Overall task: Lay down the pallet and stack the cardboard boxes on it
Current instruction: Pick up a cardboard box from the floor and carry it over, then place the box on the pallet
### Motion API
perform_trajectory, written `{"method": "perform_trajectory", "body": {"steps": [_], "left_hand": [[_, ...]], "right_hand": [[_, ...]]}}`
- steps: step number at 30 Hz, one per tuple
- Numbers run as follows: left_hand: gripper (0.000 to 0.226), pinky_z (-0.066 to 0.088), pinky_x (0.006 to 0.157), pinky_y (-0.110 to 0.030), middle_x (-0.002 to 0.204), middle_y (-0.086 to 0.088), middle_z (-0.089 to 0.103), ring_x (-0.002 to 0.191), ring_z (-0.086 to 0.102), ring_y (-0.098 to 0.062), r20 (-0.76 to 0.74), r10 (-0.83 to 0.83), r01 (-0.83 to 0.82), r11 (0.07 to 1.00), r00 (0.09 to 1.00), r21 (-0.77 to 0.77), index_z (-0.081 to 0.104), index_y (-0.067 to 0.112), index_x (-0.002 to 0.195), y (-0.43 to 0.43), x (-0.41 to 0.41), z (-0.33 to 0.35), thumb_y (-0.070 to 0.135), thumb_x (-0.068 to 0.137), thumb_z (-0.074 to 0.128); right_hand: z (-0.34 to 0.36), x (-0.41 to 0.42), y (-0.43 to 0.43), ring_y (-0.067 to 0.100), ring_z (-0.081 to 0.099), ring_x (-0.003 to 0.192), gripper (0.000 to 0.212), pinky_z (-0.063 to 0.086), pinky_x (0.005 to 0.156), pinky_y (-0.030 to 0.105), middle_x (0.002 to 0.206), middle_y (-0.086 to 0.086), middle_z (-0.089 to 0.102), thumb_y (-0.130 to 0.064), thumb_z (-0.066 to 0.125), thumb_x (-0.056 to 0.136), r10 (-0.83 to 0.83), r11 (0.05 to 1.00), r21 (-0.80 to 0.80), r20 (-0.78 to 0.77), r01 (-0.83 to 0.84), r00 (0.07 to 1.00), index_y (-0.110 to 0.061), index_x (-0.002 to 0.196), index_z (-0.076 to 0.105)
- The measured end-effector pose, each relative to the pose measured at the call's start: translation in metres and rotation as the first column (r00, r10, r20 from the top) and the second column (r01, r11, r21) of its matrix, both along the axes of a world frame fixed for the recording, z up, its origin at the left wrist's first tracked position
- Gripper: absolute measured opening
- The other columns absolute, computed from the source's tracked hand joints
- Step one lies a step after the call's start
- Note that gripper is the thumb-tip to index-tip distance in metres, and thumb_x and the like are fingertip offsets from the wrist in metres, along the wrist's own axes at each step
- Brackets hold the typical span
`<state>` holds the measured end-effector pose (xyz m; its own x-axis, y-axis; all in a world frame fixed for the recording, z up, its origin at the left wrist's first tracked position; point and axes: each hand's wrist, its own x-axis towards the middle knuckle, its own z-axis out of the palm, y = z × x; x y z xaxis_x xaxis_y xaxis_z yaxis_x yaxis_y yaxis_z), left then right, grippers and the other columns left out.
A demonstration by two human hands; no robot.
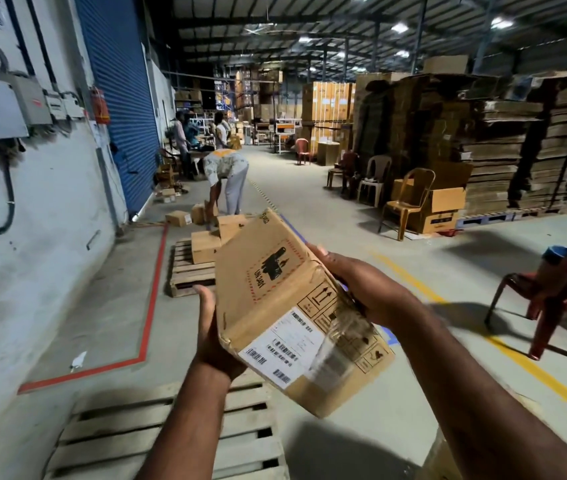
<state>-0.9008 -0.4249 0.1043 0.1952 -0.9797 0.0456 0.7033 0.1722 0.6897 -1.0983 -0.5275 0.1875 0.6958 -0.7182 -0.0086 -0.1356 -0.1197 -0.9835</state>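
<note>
Head view, warehouse aisle. Pallet lies flat on the floor at the person's feet, slats up, no box visible on the part in frame; the lay-down step looks done. Step in hand, as judged: carrying a box to the stack. Cardboard box is held in the air between both hands, above and just beyond the pallet's far right corner, touching nothing else. It is tilted, with its near end dipped low to the right and the white shipping label and handling marks facing the camera. Left hand cups the box's left lower edge, thumb lying up along the side; its fingers go behind the box and are hidden. Right hand grips the right edge, thumb on the printed face, fingers wrapped underneath. The box's lower right is motion-blurred. Next move, as I judge it: level the box, bring it back and left over the slats, and set it square into a corner so later boxes can butt against it. Risk: the tilted box could slip from the left palm. Further up the aisle, a second pallet carries a few boxes, with another person bent over it. A red chair stands to the right, well apart.
</note>
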Motion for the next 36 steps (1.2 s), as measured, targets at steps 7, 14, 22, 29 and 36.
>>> {"method": "perform_trajectory", "body": {"steps": [7,14,22,29,36], "left_hand": [[0.048,0.057,0.081,-0.045,0.098,-0.016,0.074,0.088,0.07,-0.035,0.01,0.01,-0.011,0.996,1.0,0.093,0.073,0.009,0.109,0.011,0.038,-0.006,0.045,0.081,0.061],[0.051,0.038,0.103,-0.05,0.1,-0.016,0.073,0.096,0.067,-0.039,-0.144,0.101,-0.102,0.995,0.984,0.002,0.076,0.009,0.096,0.024,0.042,-0.03,0.035,0.052,0.077],[0.03,0.054,0.08,-0.044,0.089,-0.02,0.071,0.08,0.069,-0.036,0.183,0.123,-0.182,0.915,0.976,0.36,0.068,0.006,0.095,0.039,0.092,-0.031,0.027,0.081,0.052],[0.075,0.052,0.097,-0.055,0.117,-0.021,0.071,0.105,0.069,-0.041,0.53,0.032,-0.325,0.821,0.847,0.469,0.072,0.012,0.117,0.075,0.142,0.005,0.075,0.082,0.051],[0.048,0.053,0.073,-0.034,0.075,-0.01,0.074,0.069,0.07,-0.027,0.504,0.112,-0.365,0.822,0.856,0.438,0.073,0.015,0.09,0.126,0.197,0.013,0.058,0.091,0.052]], "right_hand": [[0.017,0.017,0.016,0.005,0.069,0.103,0.047,0.046,0.082,0.022,0.124,-0.008,0.072,-0.058,0.05,0.094,-0.016,0.988,-0.156,-0.185,-0.013,0.983,-0.032,0.13,0.065],[0.02,0.001,-0.004,0.02,0.076,0.08,0.059,0.063,0.078,0.036,0.099,0.004,0.079,-0.065,0.054,0.088,-0.033,0.999,-0.019,-0.388,0.028,0.921,-0.018,0.121,0.067],[-0.035,0.019,-0.013,0.031,0.075,0.091,0.058,0.06,0.087,0.046,0.098,0.008,0.067,-0.014,0.072,0.09,-0.249,0.946,0.209,-0.025,0.248,0.968,-0.01,0.14,0.044],[-0.058,0.083,0.014,0.033,0.074,0.081,0.031,0.055,0.089,0.047,0.097,0.02,0.075,-0.017,0.076,0.08,-0.223,0.925,0.313,-0.01,0.215,0.975,0.001,0.105,0.069],[-0.069,0.172,0.063,0.024,0.071,0.058,0.006,0.055,0.046,0.027,0.079,0.016,0.07,-0.001,0.067,0.087,-0.244,0.909,0.363,0.067,0.204,0.967,0.0,0.093,0.066]]}}
